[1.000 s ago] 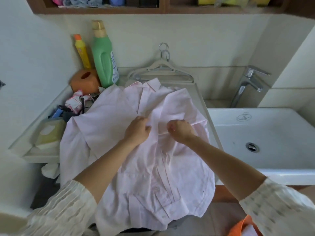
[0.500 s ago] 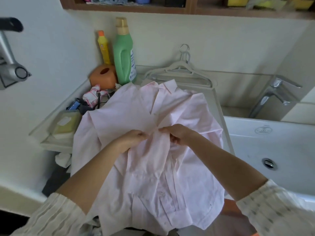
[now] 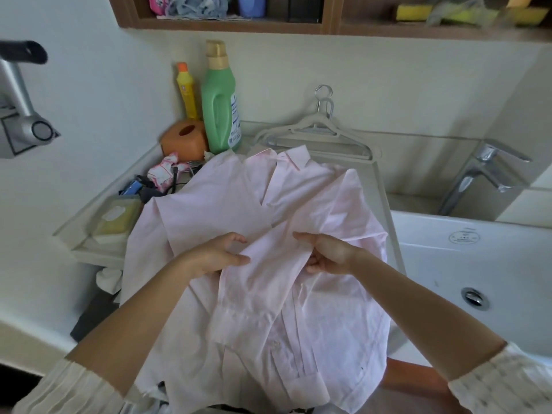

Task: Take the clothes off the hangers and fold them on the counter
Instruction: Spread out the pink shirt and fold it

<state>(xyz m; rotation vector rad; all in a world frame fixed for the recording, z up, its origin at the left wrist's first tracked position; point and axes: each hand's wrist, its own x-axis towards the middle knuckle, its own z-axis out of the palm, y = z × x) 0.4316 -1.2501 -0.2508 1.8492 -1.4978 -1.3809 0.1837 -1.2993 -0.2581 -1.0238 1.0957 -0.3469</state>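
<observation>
Pink shirt point(image 3: 239, 222) spread front-up over the desk point(image 3: 385, 204), collar toward the wall, hem hanging off the near edge. Left hand point(image 3: 218, 253) at mid-chest, fingers curled, pinching a fold of the fabric by the front opening. Right hand point(image 3: 327, 252) just beside it across the placket, thumb on top and fingers tucked under the cloth, gripping the other front edge. Pale hangers point(image 3: 316, 134) lying flat behind the collar, hooks against the wall, bare of clothes. Green bottle point(image 3: 220, 106) with beige cap upright at the back left, blue-and-white label turned away, text too small to read. Yellow bottle point(image 3: 185, 91) with orange cap just behind it. Orange container point(image 3: 185, 140) in front of both. White sink point(image 3: 466, 264) to the right, round printed mark on its rim, illegible; chrome tap point(image 3: 481, 171) above. Wooden shelf point(image 3: 227, 23) overhead holding a pink packet, print unreadable.
</observation>
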